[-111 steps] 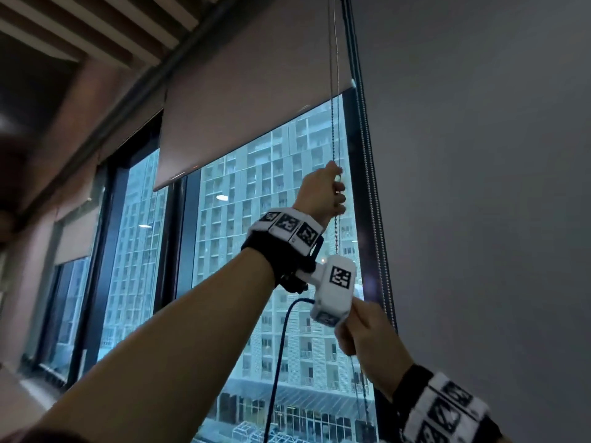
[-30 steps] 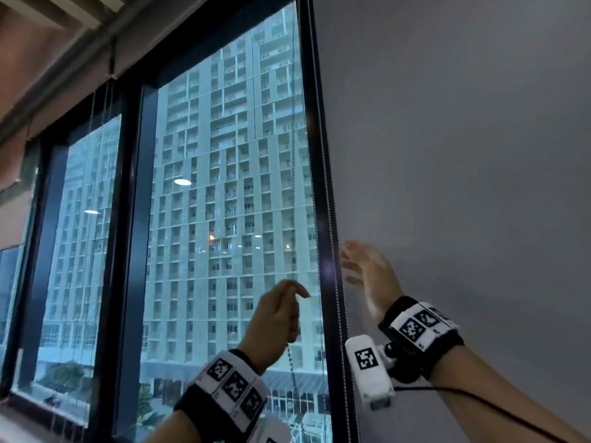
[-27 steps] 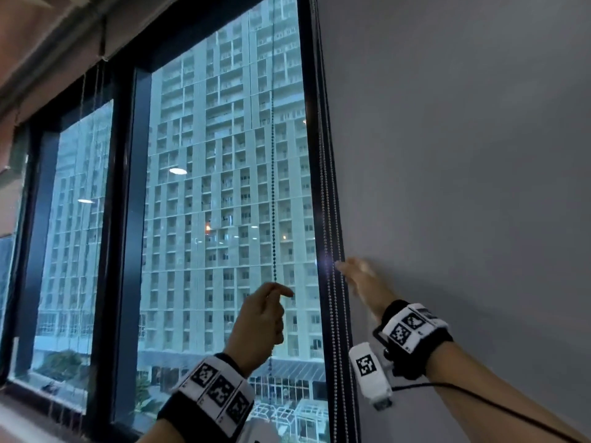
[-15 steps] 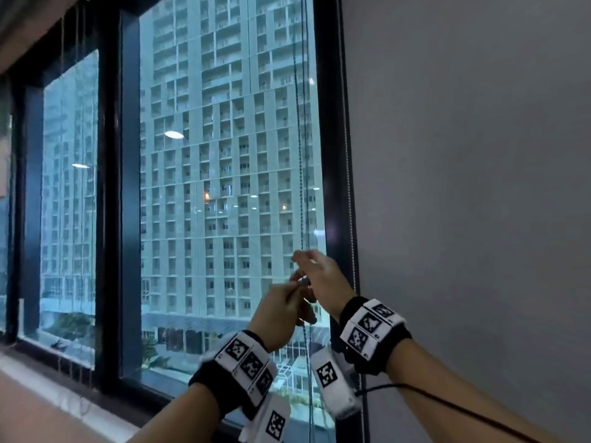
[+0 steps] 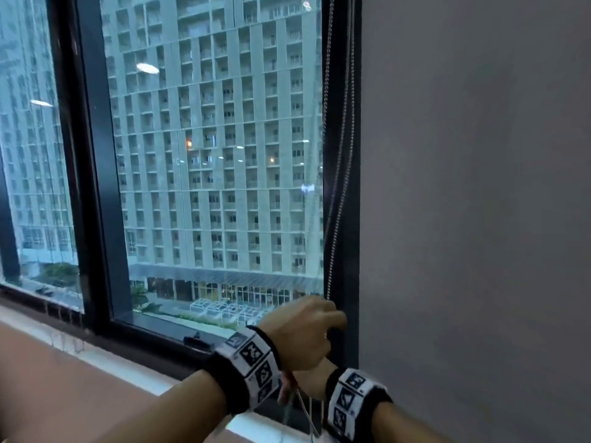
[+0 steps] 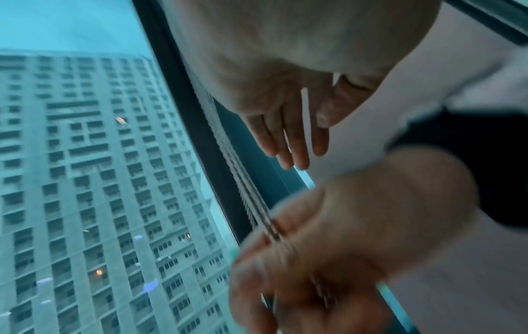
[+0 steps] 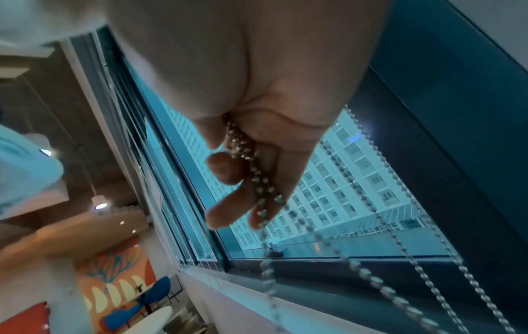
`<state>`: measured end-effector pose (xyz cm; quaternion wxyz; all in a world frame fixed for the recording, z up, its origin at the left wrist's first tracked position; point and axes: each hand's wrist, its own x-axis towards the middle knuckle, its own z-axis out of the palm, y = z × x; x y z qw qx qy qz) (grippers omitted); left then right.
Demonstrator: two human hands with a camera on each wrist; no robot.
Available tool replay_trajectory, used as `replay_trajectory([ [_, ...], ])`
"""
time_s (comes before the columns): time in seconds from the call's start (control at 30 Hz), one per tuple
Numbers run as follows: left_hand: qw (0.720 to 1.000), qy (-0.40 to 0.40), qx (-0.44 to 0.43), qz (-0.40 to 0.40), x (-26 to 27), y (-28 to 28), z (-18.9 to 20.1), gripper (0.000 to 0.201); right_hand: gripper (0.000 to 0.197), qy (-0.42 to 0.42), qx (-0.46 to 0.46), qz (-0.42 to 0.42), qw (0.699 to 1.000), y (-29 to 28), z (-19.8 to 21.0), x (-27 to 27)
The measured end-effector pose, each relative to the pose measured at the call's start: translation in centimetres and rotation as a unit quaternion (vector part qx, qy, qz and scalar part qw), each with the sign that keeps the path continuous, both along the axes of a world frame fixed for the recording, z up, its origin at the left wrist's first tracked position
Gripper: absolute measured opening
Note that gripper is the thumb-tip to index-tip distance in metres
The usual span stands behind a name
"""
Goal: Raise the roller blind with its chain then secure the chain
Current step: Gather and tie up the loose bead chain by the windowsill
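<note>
The metal bead chain (image 5: 332, 219) hangs in two strands down the dark window frame. My right hand (image 5: 315, 378) sits low by the sill, mostly hidden under my left hand (image 5: 300, 330). In the right wrist view my right hand (image 7: 243, 187) grips bunched strands of the chain (image 7: 371, 278), which loop on below it. In the left wrist view my left hand (image 6: 297, 140) has straight fingers and holds nothing, just above the blurred right hand (image 6: 328, 248) with the chain (image 6: 257, 214) running into it. The blind itself is out of view above.
A grey wall (image 5: 479, 219) stands directly right of the dark frame post (image 5: 343, 330). The pale sill (image 5: 128, 369) runs below the glass, with a small dark latch (image 5: 193, 340) on the lower frame. More thin cords (image 5: 64, 340) hang at the far left.
Both hands have dropped from mid-window to just above the sill. The left hand no longer pinches the chain and now lies over the right hand, which keeps hold of it.
</note>
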<state>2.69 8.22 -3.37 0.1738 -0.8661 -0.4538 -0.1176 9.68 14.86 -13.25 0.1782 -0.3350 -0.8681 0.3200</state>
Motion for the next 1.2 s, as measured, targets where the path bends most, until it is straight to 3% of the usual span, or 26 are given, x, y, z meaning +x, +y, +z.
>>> replay_trajectory([
  [0.03, 0.999, 0.032, -0.026, 0.006, 0.2, 0.4, -1.1, 0.036, 0.03, -0.035, 0.046, -0.005, 0.998, 0.1, -0.1, 0.3],
  [0.13, 0.991, 0.094, -0.076, 0.061, -0.6, 1.3, -3.9, 0.03, 0.022, -0.07, 0.038, 0.018, 0.997, -0.3, -0.2, 1.3],
  [0.23, 0.986, 0.097, -0.07, 0.113, -4.4, 1.8, -6.8, 0.036, 0.027, -0.021, 0.001, 0.011, 1.0, -0.2, -1.1, 3.1],
  [0.37, 0.968, 0.196, -0.062, 0.146, -7.7, 0.4, -11.1, 0.04, 0.027, 0.024, 0.002, -0.002, 1.0, -0.4, -2.8, 6.7],
  [0.43, 0.975, 0.173, -0.054, 0.13, -7.2, -0.9, -12.4, 0.034, 0.028, 0.081, 0.008, -0.024, 0.996, -0.2, -3.4, 7.4],
  [0.53, 0.995, 0.032, -0.058, 0.069, -4.3, -2.9, -13.0, 0.031, 0.028, 0.182, 0.033, -0.052, 0.981, 0.2, -3.3, 6.8],
  [0.6, 0.981, -0.149, -0.125, 0.012, -2.1, -3.9, -12.7, 0.034, 0.029, 0.211, 0.024, -0.055, 0.976, -0.2, -3.1, 5.9],
  [0.63, 0.951, -0.261, -0.164, -0.016, -1.4, -4.2, -12.5, 0.035, 0.031, 0.217, 0.01, -0.056, 0.975, -0.6, -3.3, 5.4],
  [0.73, 0.818, -0.534, -0.208, -0.05, -0.3, -4.4, -11.7, 0.034, 0.029, 0.24, -0.055, -0.038, 0.968, -2.5, -5.0, 4.4],
  [0.8, 0.754, -0.616, -0.221, -0.053, 0.0, -3.9, -11.4, 0.041, 0.025, 0.229, -0.078, -0.032, 0.97, -4.3, -5.5, 3.9],
  [0.9, 0.726, -0.642, -0.246, -0.033, -0.2, -2.8, -10.4, 0.047, 0.025, 0.206, -0.074, -0.028, 0.975, -4.7, -5.7, 3.5],
  [0.93, 0.722, -0.64, -0.261, -0.028, -0.5, -2.5, -10.1, 0.049, 0.027, 0.205, -0.068, -0.03, 0.976, -4.6, -5.6, 3.4],
  [1.0, 0.742, -0.613, -0.27, -0.016, -1.3, -1.9, -9.7, 0.054, 0.038, 0.191, -0.04, -0.037, 0.98, -4.3, -5.7, 3.7],
  [1.1, 0.814, -0.526, -0.248, 0.006, -1.4, -1.6, -9.2, 0.055, 0.036, 0.158, 0.001, -0.041, 0.987, -3.9, -5.5, 4.5],
  [1.2, 0.874, -0.435, -0.211, 0.041, -1.1, -1.7, -8.3, 0.044, 0.037, 0.151, 0.036, -0.037, 0.987, -4.0, -4.8, 5.1],
])
